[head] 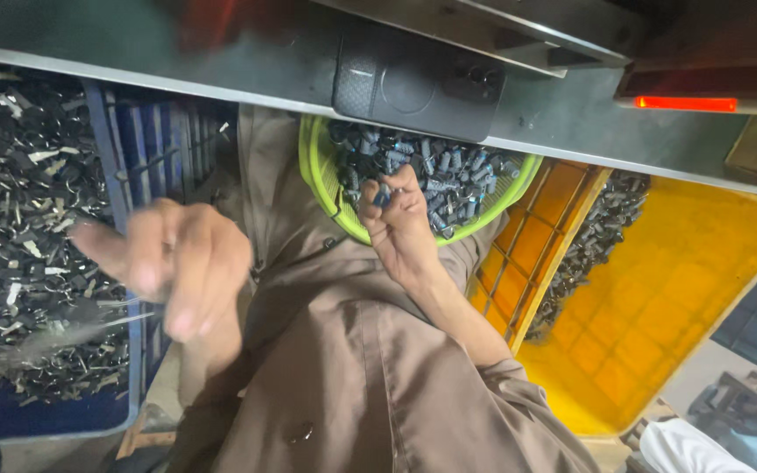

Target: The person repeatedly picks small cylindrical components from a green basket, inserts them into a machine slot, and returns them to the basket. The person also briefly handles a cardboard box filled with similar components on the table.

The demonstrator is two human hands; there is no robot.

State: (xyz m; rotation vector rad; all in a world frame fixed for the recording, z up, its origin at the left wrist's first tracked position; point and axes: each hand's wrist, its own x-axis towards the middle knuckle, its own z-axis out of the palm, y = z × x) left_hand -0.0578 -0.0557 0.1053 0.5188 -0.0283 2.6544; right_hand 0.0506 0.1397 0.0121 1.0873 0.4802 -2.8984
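My right hand (399, 221) is closed around a few small dark cylindrical parts, held just above a lime-green round basket (319, 172) that is full of the same parts (449, 171) and rests on my lap. My left hand (181, 263) is motion-blurred, fingers curled with one finger stretched left, over the edge of a blue crate (107, 166) holding a heap of small dark and silvery metal pieces (19, 219). Pale streaks (89, 326) blur beneath that hand; whether it holds anything is unclear.
A grey metal table edge (571, 131) with a dark phone-like case (418, 83) runs across the top. A yellow-orange crate (685, 289) with more dark parts (597, 236) stands at the right. My brown garment (352, 377) fills the lower middle.
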